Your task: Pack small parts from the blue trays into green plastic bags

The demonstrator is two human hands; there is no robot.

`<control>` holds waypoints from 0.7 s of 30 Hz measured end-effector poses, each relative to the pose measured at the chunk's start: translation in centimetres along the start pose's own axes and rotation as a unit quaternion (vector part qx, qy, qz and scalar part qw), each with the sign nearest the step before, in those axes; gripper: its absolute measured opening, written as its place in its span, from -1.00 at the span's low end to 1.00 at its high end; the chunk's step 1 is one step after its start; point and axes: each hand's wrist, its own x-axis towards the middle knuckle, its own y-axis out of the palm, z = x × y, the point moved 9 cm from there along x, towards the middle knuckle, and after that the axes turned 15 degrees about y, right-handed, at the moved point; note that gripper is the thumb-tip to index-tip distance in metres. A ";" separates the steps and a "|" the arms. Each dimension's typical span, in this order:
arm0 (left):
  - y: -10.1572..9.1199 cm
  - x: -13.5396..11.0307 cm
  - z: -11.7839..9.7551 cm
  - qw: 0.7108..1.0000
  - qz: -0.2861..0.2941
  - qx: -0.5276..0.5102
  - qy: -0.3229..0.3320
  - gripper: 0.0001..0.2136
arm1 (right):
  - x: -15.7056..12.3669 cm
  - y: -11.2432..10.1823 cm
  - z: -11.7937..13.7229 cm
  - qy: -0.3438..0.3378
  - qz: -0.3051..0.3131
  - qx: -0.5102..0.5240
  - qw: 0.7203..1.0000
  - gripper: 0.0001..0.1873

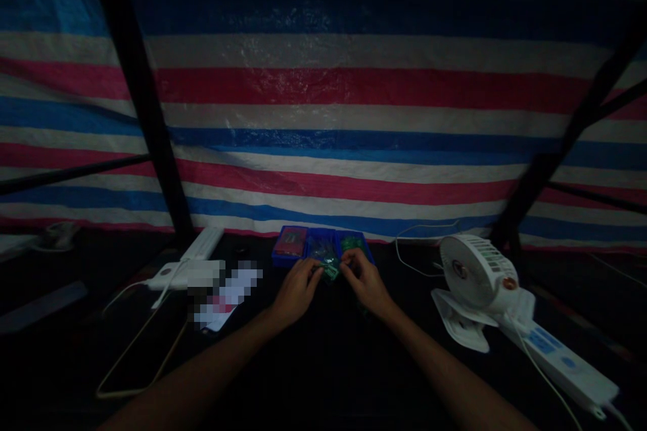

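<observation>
Far left on the black tabletop [323,370], a small white plug [58,236] lay near the back edge. Next along, a white power bank [187,275] sat against a long white box [205,242], with a white cable [151,300] trailing from it toward the front. Just right of these lay a flat item [227,293], pixelated and unreadable.

Centre: a blue compartment tray [323,246] with three bays. Left bay held something red [290,244]; middle and right bays held green contents, unclear through the dim light. A green packet [329,272] sat at the tray's front edge, between the hands.

Left hand [296,293] half closed, fingers curled toward the packet. Right hand [366,281] likewise, fingertips meeting it from the other side. Could not tell whether either had firm hold.

Right: a white clip-on fan [478,276], then a white power strip [561,363]. Striped tarpaulin [323,114] hung behind everything.
</observation>
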 end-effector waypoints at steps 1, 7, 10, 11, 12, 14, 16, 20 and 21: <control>0.0 0.0 0.0 1.000 0.000 0.000 0.001 -0.79 | 0.0 0.0 0.0 -0.001 -0.002 -0.001 1.000 -0.82; 0.1 0.0 -0.1 1.000 0.000 -0.004 0.002 -0.79 | 0.0 -0.1 0.1 -0.002 -0.008 -0.004 1.000 -0.82; 0.1 0.0 0.0 1.000 -0.001 -0.005 0.004 -0.79 | 0.0 -0.1 0.1 -0.001 -0.005 -0.001 1.000 -0.83; 0.1 -0.1 0.0 1.000 -0.002 -0.004 0.005 -0.79 | 0.0 0.0 0.2 -0.001 -0.005 0.000 1.000 -0.83; 0.0 -0.1 0.0 1.000 -0.003 -0.003 0.007 -0.79 | 0.0 0.0 0.2 0.000 -0.006 0.002 1.000 -0.83; 0.0 -0.1 0.0 1.000 -0.005 -0.001 0.009 -0.78 | 0.0 0.0 0.2 0.000 -0.005 0.002 1.000 -0.83; -0.1 -0.1 0.0 1.000 -0.010 -0.001 0.009 -0.78 | -0.1 0.0 0.2 0.001 -0.003 -0.001 1.000 -0.83; -0.1 0.0 0.0 1.000 -0.009 -0.003 0.006 -0.79 | -0.1 -0.1 0.3 -0.001 -0.003 -0.007 1.000 -0.82; 0.0 0.0 0.0 1.000 -0.006 -0.004 0.006 -0.79 | 0.0 0.0 0.3 -0.002 -0.003 -0.006 1.000 -0.82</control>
